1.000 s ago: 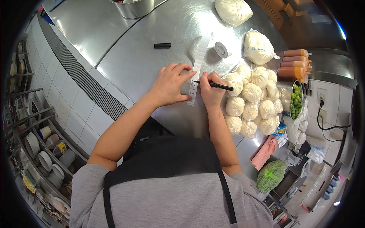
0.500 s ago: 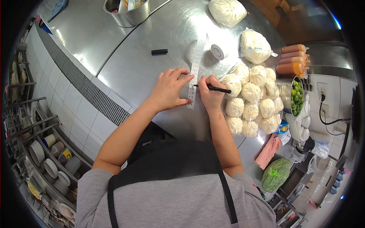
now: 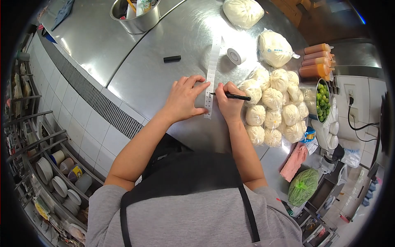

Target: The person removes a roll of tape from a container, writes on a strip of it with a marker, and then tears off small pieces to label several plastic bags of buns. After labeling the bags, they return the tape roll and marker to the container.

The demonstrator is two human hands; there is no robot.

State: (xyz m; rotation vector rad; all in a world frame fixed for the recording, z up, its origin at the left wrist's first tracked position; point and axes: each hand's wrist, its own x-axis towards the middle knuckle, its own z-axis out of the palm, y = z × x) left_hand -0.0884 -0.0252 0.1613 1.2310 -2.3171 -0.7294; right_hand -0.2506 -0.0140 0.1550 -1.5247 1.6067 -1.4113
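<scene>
Commercial kitchen
Around me: steel worktable (image 3: 185, 72) at twelve, squeeze bottles (image 3: 314, 71) at two, drain grating (image 3: 86, 84) at ten, stacked dishes (image 3: 59, 186) at eight.

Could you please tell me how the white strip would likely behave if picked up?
The strip is probably floppy and very light, since it looks paper-thin. It may also slide easily, as the metal table beneath looks smooth and shiny.

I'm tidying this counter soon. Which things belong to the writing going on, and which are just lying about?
Belonging to the writing:
black pen, in the right hand
paper strip, touched by the left hand
white roll, probably
pen cap, probably

Apparently just lying about:
pink cloth
squeeze bottles
green fruit
green bag
bagged buns (link unclear)
</scene>
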